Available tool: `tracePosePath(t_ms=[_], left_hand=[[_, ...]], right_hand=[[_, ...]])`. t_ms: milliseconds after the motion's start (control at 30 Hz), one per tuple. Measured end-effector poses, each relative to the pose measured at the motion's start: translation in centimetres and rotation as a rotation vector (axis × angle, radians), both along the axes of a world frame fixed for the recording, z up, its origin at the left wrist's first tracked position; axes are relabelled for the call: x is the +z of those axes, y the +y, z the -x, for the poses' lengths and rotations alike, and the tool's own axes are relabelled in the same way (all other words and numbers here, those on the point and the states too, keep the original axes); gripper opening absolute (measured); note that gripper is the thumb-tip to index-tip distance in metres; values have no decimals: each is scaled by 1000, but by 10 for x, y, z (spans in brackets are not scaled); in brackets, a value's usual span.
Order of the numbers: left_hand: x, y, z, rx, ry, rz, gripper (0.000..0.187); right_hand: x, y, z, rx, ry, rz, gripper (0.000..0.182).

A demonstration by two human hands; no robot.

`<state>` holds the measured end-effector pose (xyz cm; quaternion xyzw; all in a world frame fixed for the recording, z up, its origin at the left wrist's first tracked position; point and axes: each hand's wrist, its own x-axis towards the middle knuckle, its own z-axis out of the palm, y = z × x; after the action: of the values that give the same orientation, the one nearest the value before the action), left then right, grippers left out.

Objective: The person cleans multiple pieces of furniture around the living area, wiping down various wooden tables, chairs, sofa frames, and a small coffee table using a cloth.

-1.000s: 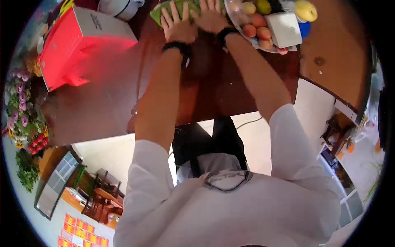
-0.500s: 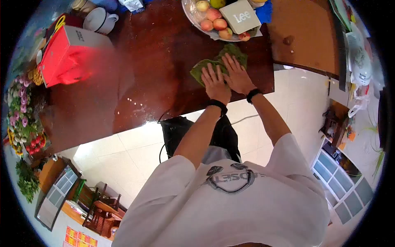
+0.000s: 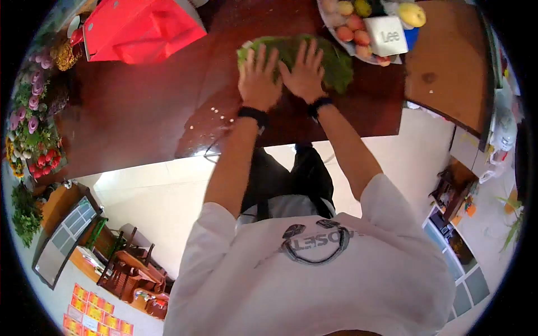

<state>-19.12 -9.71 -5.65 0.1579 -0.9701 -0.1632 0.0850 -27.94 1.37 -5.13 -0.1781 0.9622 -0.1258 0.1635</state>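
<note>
A green cloth (image 3: 338, 66) lies spread on the dark red-brown table (image 3: 140, 117). My left hand (image 3: 259, 83) rests flat on its left part, fingers stretched out and apart. Just to the right, my right hand (image 3: 305, 74) also presses flat on the cloth, with its fingers spread. Both wrists wear black bands. Several small white bits (image 3: 216, 111) are scattered on the tabletop to the left of my left wrist.
A fruit plate (image 3: 350, 49) holding a small "Lee" box (image 3: 385, 36) stands at the back right. A red bag (image 3: 143, 33) is at the back left, near flowers (image 3: 38, 89). A brown surface (image 3: 448, 61) adjoins the table's right side.
Both hands and the green cloth have moved left and farther back across the table. The cloth is spread wider, and my hands are slightly farther apart. The camera view has shifted too.
</note>
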Motion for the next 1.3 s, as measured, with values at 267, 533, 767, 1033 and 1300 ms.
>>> tracePosePath(t_ms=[267,533,767,1033,1300], left_hand=[[11,-85,-181,276,-188,-3,67],[28,-65,-295,337,-525,-84,82],[5,-90,-120,207,-139,-145,97],[-13,-62,26,-26,-62,-118,88],[6,-51,-36,-312,-73,-138,70]], right_hand=[[17,-125,-145,509,78,95,79],[14,-124,-255,822,-64,373,72],[-4,-128,-65,847,27,348,63],[-6,-59,35,141,136,88,84],[-4,-28,-64,-113,51,44,82]])
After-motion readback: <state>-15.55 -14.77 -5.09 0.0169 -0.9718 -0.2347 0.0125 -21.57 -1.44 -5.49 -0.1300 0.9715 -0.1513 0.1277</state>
